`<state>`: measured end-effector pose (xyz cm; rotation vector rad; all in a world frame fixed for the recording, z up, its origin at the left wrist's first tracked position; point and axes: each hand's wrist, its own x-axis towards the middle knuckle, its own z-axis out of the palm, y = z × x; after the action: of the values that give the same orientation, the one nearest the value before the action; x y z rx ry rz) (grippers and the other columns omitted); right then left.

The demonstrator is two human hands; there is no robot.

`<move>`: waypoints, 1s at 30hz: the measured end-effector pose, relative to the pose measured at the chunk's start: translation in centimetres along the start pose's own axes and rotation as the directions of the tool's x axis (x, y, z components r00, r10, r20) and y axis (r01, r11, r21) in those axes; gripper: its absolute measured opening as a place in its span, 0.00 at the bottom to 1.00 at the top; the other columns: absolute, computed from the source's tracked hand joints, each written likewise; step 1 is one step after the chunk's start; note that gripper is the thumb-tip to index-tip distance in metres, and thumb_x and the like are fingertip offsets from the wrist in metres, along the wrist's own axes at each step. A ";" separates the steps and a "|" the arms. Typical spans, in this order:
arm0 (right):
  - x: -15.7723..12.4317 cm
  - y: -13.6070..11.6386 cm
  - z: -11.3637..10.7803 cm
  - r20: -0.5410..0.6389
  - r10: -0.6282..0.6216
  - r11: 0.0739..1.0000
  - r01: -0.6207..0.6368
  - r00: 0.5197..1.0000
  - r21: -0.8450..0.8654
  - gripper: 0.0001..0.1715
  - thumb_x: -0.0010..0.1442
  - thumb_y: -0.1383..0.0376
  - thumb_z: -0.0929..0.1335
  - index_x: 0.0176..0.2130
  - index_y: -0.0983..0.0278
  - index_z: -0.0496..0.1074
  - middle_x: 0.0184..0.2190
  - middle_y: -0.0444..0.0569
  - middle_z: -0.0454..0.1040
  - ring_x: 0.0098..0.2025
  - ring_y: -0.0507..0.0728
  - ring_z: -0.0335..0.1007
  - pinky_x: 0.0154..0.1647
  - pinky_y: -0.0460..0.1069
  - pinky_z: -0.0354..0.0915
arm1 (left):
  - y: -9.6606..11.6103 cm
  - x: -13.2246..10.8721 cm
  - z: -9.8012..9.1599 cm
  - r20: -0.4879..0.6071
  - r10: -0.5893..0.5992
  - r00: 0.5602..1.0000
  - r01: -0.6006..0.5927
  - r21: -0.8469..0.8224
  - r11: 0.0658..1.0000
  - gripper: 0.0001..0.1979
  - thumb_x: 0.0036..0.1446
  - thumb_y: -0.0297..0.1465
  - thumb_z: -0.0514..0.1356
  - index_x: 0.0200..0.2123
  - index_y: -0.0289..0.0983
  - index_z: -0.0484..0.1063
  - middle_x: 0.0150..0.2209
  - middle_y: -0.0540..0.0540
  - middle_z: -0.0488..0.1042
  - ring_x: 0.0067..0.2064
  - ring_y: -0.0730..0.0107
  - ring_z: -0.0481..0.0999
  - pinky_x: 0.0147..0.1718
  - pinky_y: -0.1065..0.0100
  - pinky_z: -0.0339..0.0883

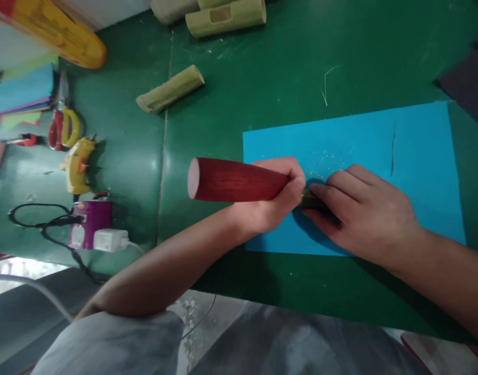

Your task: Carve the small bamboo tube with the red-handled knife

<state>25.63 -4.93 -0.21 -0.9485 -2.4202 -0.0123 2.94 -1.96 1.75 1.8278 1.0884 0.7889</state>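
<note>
My left hand [272,192] is closed around a tool with a thick red wooden handle [239,180], whose butt end points left and up toward me. The tool's working end is hidden behind my fingers. Close against it, my right hand [366,208] grips a short greenish bamboo piece [310,200], mostly covered by the fingers. Both hands are over a blue sheet of paper [422,219]. Pale shavings [325,159] are scattered on the sheet just beyond the hands, and a thin dark sliver [393,148] lies toward its right side.
On the green table [379,57] lie a bamboo tube [172,89] and, farther back, a notched one [227,18]. At left are scissors [63,122], a yellow glue gun [78,166], a purple power adapter [89,224] with cords, and coloured sheets [20,91].
</note>
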 end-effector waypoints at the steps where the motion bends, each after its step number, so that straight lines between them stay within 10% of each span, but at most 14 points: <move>1: 0.0 0.0 0.0 0.003 0.001 1.000 -0.001 1.000 0.006 0.16 0.80 0.63 0.70 0.39 0.63 0.83 0.33 0.53 0.78 0.37 0.61 0.69 0.37 0.57 0.65 | 0.1 0.0 -0.1 -0.001 0.016 1.000 -0.016 -0.002 1.000 0.16 0.70 0.35 0.59 0.27 0.41 0.68 0.26 0.53 0.72 0.30 0.71 0.73 0.33 0.65 0.68; 17: 0.1 0.1 0.0 -0.010 -0.017 1.000 0.017 1.000 0.016 0.18 0.81 0.64 0.69 0.39 0.65 0.84 0.32 0.53 0.77 0.37 0.61 0.68 0.37 0.57 0.65 | -0.8 0.0 -0.7 0.143 0.113 0.983 -0.101 -0.090 0.991 0.15 0.69 0.31 0.61 0.27 0.42 0.67 0.27 0.52 0.75 0.31 0.71 0.76 0.31 0.65 0.65; 21: 0.1 -0.1 0.0 -0.024 0.002 1.000 -0.002 1.000 0.010 0.18 0.80 0.63 0.70 0.40 0.68 0.84 0.33 0.54 0.78 0.37 0.62 0.69 0.36 0.57 0.65 | -1.2 0.0 -0.1 -0.027 0.058 0.998 -0.062 -0.163 0.985 0.16 0.70 0.36 0.58 0.28 0.42 0.68 0.26 0.51 0.73 0.29 0.70 0.73 0.30 0.64 0.65; 30: 0.1 -0.1 0.0 -0.024 0.007 1.000 -0.007 1.000 0.021 0.18 0.80 0.63 0.70 0.38 0.66 0.82 0.31 0.52 0.76 0.36 0.61 0.67 0.35 0.57 0.64 | -0.3 0.0 -0.3 0.021 0.038 0.999 -0.039 0.027 0.999 0.15 0.71 0.35 0.59 0.29 0.41 0.70 0.30 0.51 0.78 0.34 0.68 0.79 0.34 0.64 0.71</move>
<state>25.48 -4.91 -0.12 -0.9417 -2.3901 0.0044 2.63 -1.77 1.64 1.8812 1.0581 0.7792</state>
